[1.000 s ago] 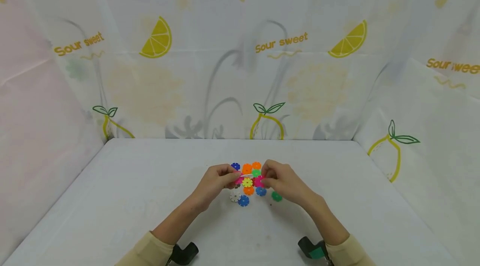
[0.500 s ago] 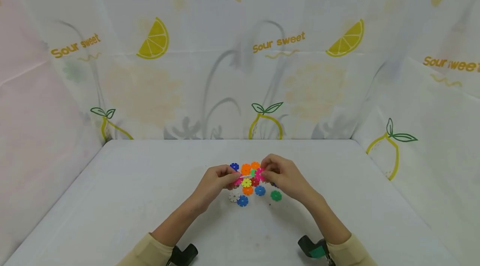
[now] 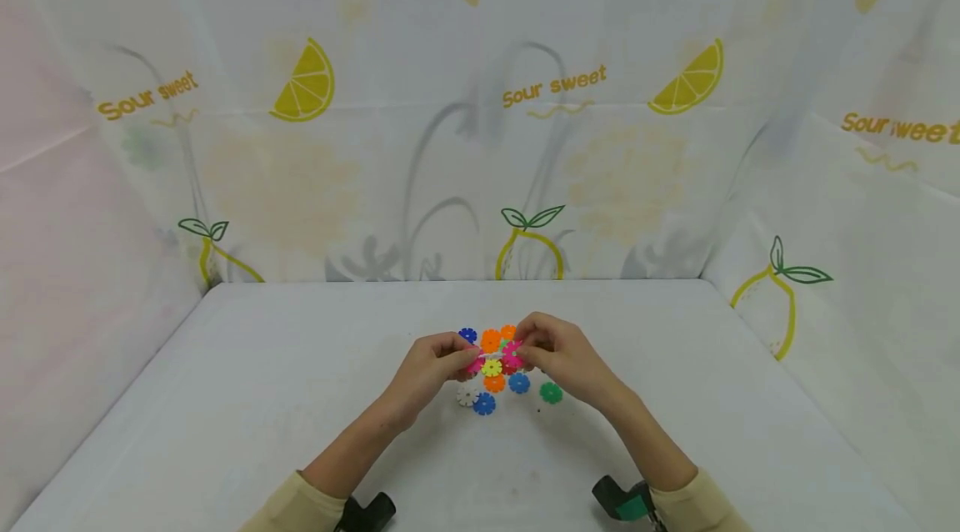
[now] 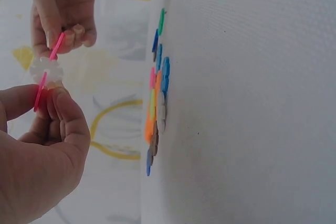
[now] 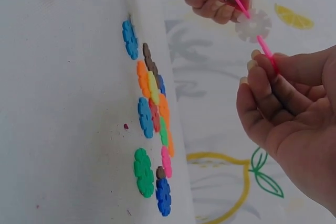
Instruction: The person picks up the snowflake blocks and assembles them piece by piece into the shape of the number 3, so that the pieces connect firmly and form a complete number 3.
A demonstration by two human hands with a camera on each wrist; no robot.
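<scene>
My left hand (image 3: pixel 429 369) pinches a pink snowflake building disc (image 4: pixel 39 94) between thumb and fingers. A whitish, see-through snowflake disc (image 5: pixel 253 25) is slotted edgewise onto that pink one. From the other side, my right hand (image 3: pixel 562 355) pinches a second pink snowflake disc (image 5: pixel 268 55), its edge right at the white disc's rim. In both wrist views the three pieces form a short row held above the tabletop, the white one in the middle. The head view has the white disc as a thin strip between the hands, overlapping the loose discs behind.
Loose notched discs lie close together on the white table (image 3: pixel 225 399), among them a yellow disc (image 3: pixel 492 368), a green disc (image 3: pixel 551 393), a blue disc (image 3: pixel 484 404) and a white disc (image 3: pixel 467 395). A lemon-print cloth (image 3: pixel 420 140) encloses the back and sides.
My right hand rose slightly, then came a little lower and left; its pink disc now faces the head camera more. My left hand has hardly moved.
</scene>
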